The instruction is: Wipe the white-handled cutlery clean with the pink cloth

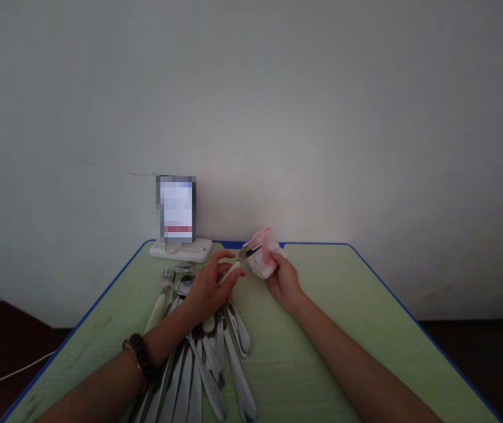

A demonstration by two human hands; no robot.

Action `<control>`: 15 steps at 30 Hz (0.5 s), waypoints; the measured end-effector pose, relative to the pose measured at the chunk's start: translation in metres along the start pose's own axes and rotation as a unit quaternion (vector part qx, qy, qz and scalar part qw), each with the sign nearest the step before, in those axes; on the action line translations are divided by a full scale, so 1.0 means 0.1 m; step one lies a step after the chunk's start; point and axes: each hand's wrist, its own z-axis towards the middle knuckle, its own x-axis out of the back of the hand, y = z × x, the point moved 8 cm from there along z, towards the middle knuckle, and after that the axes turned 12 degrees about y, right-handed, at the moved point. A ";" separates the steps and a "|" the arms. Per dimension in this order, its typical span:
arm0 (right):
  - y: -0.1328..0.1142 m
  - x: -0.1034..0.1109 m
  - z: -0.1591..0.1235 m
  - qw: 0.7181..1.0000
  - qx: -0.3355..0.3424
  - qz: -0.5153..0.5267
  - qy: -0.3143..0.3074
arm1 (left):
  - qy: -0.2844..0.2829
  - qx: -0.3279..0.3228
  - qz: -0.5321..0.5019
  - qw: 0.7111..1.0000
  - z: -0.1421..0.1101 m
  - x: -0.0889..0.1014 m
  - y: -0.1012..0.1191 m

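A fork with a pale handle is held in my left hand, its tines pointing up and to the right. My right hand grips a crumpled pink-and-white cloth by its lower right side. The fork's tines lie in front of the cloth; whether they touch it I cannot tell. Beneath my left hand and forearm spreads a pile of metal cutlery, with spoon bowls and another pale-handled fork showing at its far end. My left forearm covers part of the pile.
A phone with a lit, blurred screen stands on a white base at the table's far left. The light green table has a blue edge and meets a plain wall. White cables run at the lower left.
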 end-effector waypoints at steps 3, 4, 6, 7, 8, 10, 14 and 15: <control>0.00 -0.04 -0.03 1.000 -0.001 -0.005 -0.013 | -0.004 -0.038 0.067 0.997 0.00 0.01 0.06; 0.00 -0.05 -0.04 1.000 -0.003 -0.008 -0.018 | -0.011 -0.049 0.093 0.994 0.01 0.01 0.08; 0.01 -0.07 -0.06 1.000 -0.010 -0.009 -0.027 | -0.032 -0.060 0.132 0.989 0.01 -0.02 0.08; 0.01 -0.08 -0.06 0.999 -0.016 -0.010 -0.034 | -0.041 -0.059 0.143 0.987 0.01 -0.03 0.07; 0.03 -0.09 -0.07 0.999 -0.026 -0.013 -0.043 | -0.048 -0.055 0.149 0.986 0.01 -0.04 0.06; 0.05 -0.11 -0.11 0.996 -0.052 -0.030 -0.071 | -0.057 -0.044 0.156 0.985 0.02 -0.06 0.03; 0.03 -0.15 -0.21 0.988 -0.099 -0.032 -0.114 | -0.052 -0.033 0.185 0.981 0.03 -0.05 0.01; 0.02 -0.16 -0.23 0.986 -0.109 -0.020 -0.122 | -0.049 -0.034 0.193 0.979 0.03 -0.05 0.01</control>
